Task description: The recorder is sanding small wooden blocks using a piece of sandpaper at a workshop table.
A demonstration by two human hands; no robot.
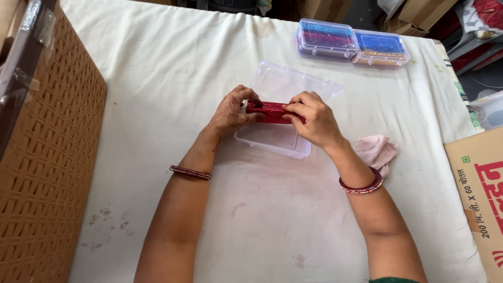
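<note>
My left hand (231,111) and my right hand (313,119) together grip a row of red glittery bangles (270,112), one hand at each end. The bangles are held level just above an open clear plastic box (277,141), whose lid (285,84) lies tipped back behind my hands. Each of my wrists wears a red bangle. The part of the bangle row under my right fingers is hidden.
Two shut clear boxes (325,39) (381,49) with coloured bangles inside sit at the far edge of the white cloth (157,94). A pink rag (376,151) lies beside my right wrist. A brown lattice crate (47,157) stands on the left, a cardboard carton (479,188) on the right.
</note>
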